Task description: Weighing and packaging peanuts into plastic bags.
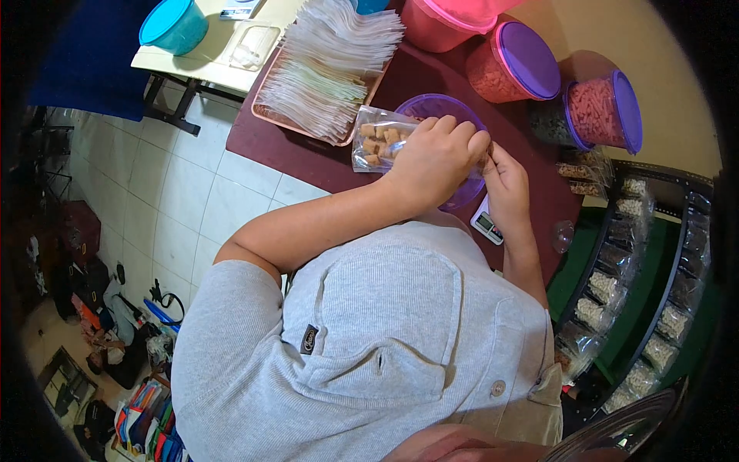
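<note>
A clear plastic bag (pixel 372 146) of light-brown cube-shaped snacks lies on its side above a purple bowl (pixel 464 194). My left hand (pixel 440 160) is wrapped over the bag's middle, its knuckles up and its fingertips hidden. Close against it, my right hand (pixel 506 183) is closed with thumb and fingers together at the bag's narrow right end. What exactly the right fingers pinch is mostly covered by the left hand. Below the right hand a small white digital scale (pixel 486 222) shows partly, beside the bowl.
A pinkish tray (pixel 296 132) of stacked clear bags stands on the dark red table (pixel 262 146). Tubs with purple lids (pixel 531 60) line the far right. A rack of small snack packets (pixel 608 289) is at the right. Another table (pixel 185 69) holds a turquoise tub (pixel 181 35).
</note>
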Demonstrator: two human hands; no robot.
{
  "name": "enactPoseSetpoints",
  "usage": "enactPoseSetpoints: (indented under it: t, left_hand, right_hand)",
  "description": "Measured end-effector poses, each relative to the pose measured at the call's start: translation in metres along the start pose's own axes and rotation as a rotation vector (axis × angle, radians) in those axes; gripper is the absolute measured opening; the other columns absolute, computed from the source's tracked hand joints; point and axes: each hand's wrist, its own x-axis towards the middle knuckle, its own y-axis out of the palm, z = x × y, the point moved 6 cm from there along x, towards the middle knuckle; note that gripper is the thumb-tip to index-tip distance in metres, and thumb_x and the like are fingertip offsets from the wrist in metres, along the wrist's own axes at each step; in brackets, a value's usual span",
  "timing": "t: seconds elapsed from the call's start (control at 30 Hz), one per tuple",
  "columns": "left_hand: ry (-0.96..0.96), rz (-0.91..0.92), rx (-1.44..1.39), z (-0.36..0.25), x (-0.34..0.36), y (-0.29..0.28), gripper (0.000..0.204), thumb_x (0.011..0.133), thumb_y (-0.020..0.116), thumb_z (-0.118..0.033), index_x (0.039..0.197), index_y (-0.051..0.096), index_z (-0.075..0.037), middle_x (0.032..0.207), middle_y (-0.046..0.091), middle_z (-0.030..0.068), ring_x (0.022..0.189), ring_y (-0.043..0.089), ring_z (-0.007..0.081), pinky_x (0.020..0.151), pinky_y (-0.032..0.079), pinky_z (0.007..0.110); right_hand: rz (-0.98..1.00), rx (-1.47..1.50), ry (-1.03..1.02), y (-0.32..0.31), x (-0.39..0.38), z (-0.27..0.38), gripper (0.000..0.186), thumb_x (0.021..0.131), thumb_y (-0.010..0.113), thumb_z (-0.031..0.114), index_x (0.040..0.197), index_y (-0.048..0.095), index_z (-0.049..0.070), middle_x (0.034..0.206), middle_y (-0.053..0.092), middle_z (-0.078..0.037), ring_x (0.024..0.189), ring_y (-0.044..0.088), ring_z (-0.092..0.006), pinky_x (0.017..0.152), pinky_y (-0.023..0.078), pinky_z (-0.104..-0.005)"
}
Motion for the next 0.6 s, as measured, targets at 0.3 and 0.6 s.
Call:
enactPoseSetpoints:
  t: [0.3, 0.6]
  left_hand:
    - [-0.024, 0.013, -0.208, -0.003, 0.006, -0.006, 0.052, 0.061, 0.078, -0.013, 0.108, 0.058, -0.006, 0.091, 0.062, 0.0088, 0.083, 0.061, 0.0288, 0.074, 0.048, 0.039]
    - [-0.12, 0.115, -0.248, 0.0, 0.007, 0.0, 0.054, 0.06, 0.079, -0.011, 0.109, 0.056, -0.006, 0.092, 0.062, 0.0099, 0.09, 0.062, 0.0299, 0.078, 0.049, 0.041]
  right_hand:
    - [0.054, -0.416, -0.173, -0.022, -0.003, 0.032, 0.014, 0.091, 0.06, 0.013, 0.086, 0.058, 0.0, 0.073, 0.053, -0.015, 0.065, 0.053, -0.0318, 0.061, 0.043, -0.0349]
    - [-0.039, -0.356, -0.333, -0.034, -0.012, 0.024, 0.016, 0.086, 0.066, 0.016, 0.084, 0.059, 0.001, 0.072, 0.051, -0.01, 0.065, 0.05, -0.0281, 0.066, 0.04, -0.0362]
